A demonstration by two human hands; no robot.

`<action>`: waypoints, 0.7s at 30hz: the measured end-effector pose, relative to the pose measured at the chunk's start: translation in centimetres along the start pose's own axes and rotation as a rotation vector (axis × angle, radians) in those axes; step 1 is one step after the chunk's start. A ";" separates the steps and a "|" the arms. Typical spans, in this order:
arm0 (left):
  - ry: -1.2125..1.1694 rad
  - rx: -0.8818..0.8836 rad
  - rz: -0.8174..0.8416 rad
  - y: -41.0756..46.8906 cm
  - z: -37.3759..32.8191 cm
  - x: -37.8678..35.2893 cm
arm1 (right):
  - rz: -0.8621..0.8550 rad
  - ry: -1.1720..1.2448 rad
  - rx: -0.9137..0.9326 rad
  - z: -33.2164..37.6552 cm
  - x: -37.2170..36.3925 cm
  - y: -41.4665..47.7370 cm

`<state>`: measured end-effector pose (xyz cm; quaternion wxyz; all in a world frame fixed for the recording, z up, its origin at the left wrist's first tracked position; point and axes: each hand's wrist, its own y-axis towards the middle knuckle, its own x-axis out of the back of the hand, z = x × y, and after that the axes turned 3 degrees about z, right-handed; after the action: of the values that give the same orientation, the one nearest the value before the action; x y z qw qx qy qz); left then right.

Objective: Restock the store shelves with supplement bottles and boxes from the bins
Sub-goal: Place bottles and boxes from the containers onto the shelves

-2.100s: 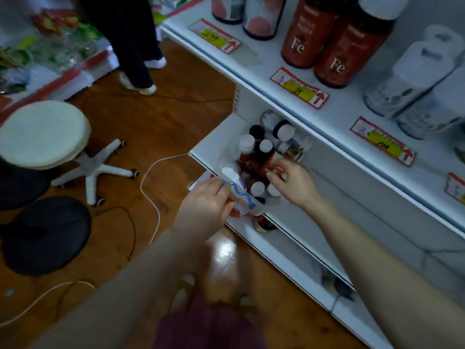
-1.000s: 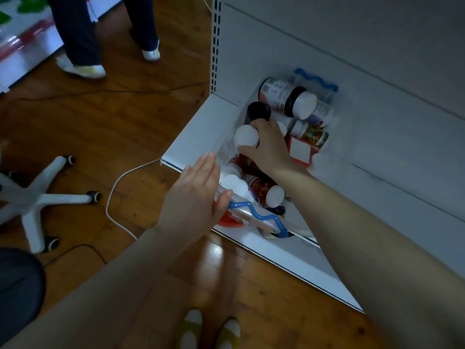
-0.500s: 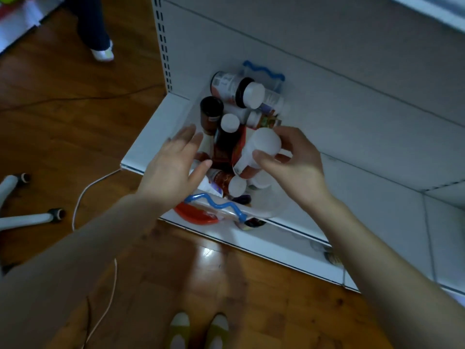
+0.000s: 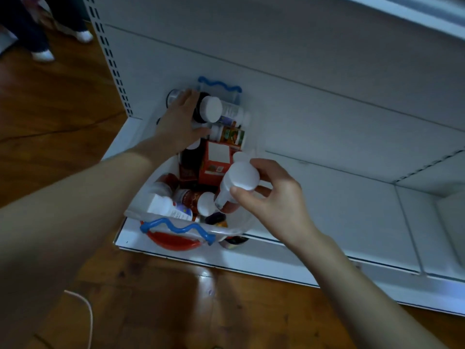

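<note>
- The shelf (image 4: 327, 215) is bare right of the bin (image 4: 176, 229); stand stock upright there.
- The bin is crowded, so lift each bottle straight up, clear of its neighbours.
- The left hand (image 4: 180, 122) lies across a large bottle (image 4: 211, 109) at the bin's far end; I cannot tell whether its fingers grasp it.
- The right hand (image 4: 274, 200) clasps a white-capped bottle (image 4: 242, 176) over the bin's right side.

a clear bin (image 4: 247, 224) of bottles sits on the white bottom shelf (image 4: 352, 222)
</note>
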<state>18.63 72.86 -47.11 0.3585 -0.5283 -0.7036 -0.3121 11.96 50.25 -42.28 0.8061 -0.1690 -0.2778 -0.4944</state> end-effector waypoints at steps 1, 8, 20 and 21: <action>0.012 -0.006 0.010 0.4 -0.1 -0.2 | 0.000 0.002 0.002 0.0 0.1 0.0; 0.098 -0.037 -0.037 1.8 -0.2 -0.9 | -0.021 -0.005 0.021 -0.1 -0.2 0.2; -0.147 -0.068 -0.315 -0.9 -1.2 0.6 | -0.031 0.026 0.022 0.0 -0.7 0.0; -0.181 -0.086 -0.324 -1.5 -1.5 0.8 | -0.037 0.034 0.018 0.2 -0.7 -0.1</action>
<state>17.25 71.65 -45.65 0.2157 -0.4487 -0.7949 -0.3467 11.55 50.80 -42.60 0.8030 -0.1480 -0.2715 -0.5095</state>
